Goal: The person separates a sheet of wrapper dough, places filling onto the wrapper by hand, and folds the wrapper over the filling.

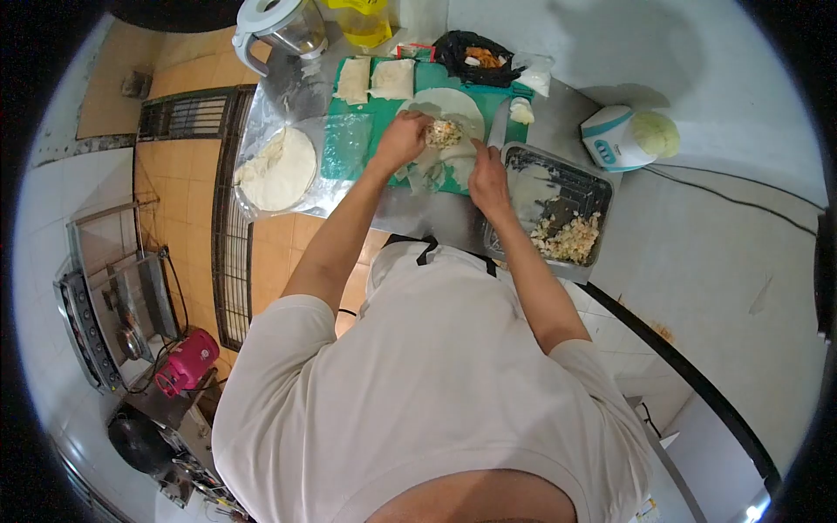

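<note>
A thin round dough wrapper point(454, 102) lies on the green cutting mat point(384, 114), with a mound of chopped filling point(444, 133) on it. My left hand point(404, 139) is at the left of the mound, its fingers curled in at the wrapper and partly hidden. To the right of the mound, my right hand point(489, 181) has its thumb and forefinger closed at the wrapper's edge. Two folded pale packets, a left one point(353, 80) and a right one point(393, 79), lie at the mat's back left. A knife point(500, 123) rests just beyond my right hand.
A stack of round wrappers point(283, 170) lies on plastic at the left. On the right, a metal tray point(602, 187) holds more chopped filling point(568, 239). Behind are a blender jug point(281, 26), a yellow pouch point(362, 22), a black bag point(471, 59) and a white-blue appliance point(608, 138).
</note>
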Motion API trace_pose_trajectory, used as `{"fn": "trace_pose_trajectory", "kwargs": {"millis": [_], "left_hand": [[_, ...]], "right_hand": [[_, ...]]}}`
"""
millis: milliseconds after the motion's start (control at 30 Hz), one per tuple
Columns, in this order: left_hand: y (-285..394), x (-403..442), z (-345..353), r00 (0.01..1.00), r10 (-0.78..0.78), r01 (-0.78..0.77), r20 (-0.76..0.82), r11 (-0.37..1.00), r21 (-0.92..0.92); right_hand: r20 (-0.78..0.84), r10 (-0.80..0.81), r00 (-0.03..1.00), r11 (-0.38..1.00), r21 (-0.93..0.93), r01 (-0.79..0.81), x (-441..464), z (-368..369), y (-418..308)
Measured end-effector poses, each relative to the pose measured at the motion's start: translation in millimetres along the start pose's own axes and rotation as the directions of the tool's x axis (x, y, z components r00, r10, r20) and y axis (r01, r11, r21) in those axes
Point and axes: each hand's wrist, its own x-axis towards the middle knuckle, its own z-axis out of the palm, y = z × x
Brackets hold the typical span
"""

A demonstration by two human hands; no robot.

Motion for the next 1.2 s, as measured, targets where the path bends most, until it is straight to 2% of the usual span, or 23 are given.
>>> {"fn": "trace_pose_trajectory", "kwargs": {"millis": [200, 300, 400, 500, 633, 733, 833, 933, 1033, 1133, 1200], "left_hand": [[-4.9, -5.9, 3.7, 1.0, -0.012, 0.011, -0.029, 0.999, -0.033], [-7.0, -8.1, 7.9, 0.992, 0.024, -0.027, -0.124, 0.999, -0.028], [-17.8, -9.4, 14.6, 0.991, 0.108, -0.104, -0.083, 0.994, 0.042], [-12.8, -14.3, 9.4, 0.994, 0.11, -0.111, 0.022, 0.988, 0.103], [-6.4, -13.7, -1.1, 0.994, 0.105, -0.104, -0.01, 0.993, 0.047], [-10.6, -9.1, 0.2, 0.996, 0.09, -0.09, -0.013, 0.996, 0.018], [-15.9, -4.1, 1.5, 0.992, 0.123, -0.123, -0.003, 0.992, 0.014], [-17.5, -2.0, 4.4, 0.993, 0.115, -0.115, 0.003, 0.993, 0.019], [-18.4, -0.6, 3.8, 0.993, 0.114, -0.113, 0.039, 0.993, -0.017], [-16.4, -2.6, 4.2, 0.994, 0.094, -0.091, 0.048, 0.994, -0.067], [-13.7, -2.8, 2.6, 0.995, 0.098, -0.095, 0.03, 0.99, -0.105]], "right_hand": [[-0.011, -0.007, 1.0, 1.0, -0.016, 0.006, -14.9, 1.1, -7.5], [0.008, 0.004, 1.0, 1.0, -0.012, -0.004, -22.8, 0.6, -15.6], [0.039, 0.018, 0.999, 1.0, 0.022, -0.018, -26.9, 1.4, -18.1], [0.011, 0.035, 0.999, 0.999, 0.035, -0.036, -26.1, 5.3, -13.5], [-0.04, 0.049, 0.998, 0.999, 0.024, -0.048, -15.6, 3.7, -11.5], [-0.121, -0.03, 0.992, 0.998, 0.044, 0.035, -5.7, 6.9, -11.3], [0.017, 0.067, 0.998, 0.998, 0.007, -0.067, 0.9, 8.6, -13.6], [0.096, 0.093, 0.991, 0.996, -0.015, -0.092, -6.8, 5.4, -16.7], [0.045, 0.115, 0.992, 0.993, 0.025, -0.116, -16.6, -1.7, -22.4], [-0.24, -0.018, 0.971, 0.997, 0.068, 0.035, -17.2, 7.8, -14.3], [-0.236, 0.09, 0.968, 0.994, 0.085, -0.071, -16.2, 11.6, -12.8]]}}
